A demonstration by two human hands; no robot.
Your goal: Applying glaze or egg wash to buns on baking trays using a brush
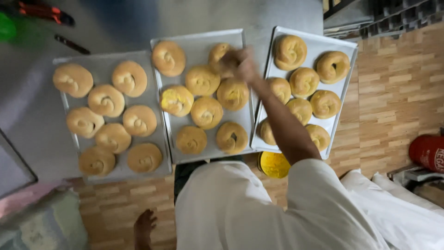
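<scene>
Grey steel counter [115, 23] across upper left and centre. Light wood-block parquet floor [397, 92] at right and along bottom. Red cylinder [428, 152] at right edge, white cloth [397, 194] lower right, dark shelving [384, 16] upper right. Dim, soft light.

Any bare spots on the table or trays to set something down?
The grey table is bare behind the left tray, short of the dark tools at the back left. The right tray has an open strip along its right rim. The middle tray is crowded with buns; the right hand hovers there.
</scene>
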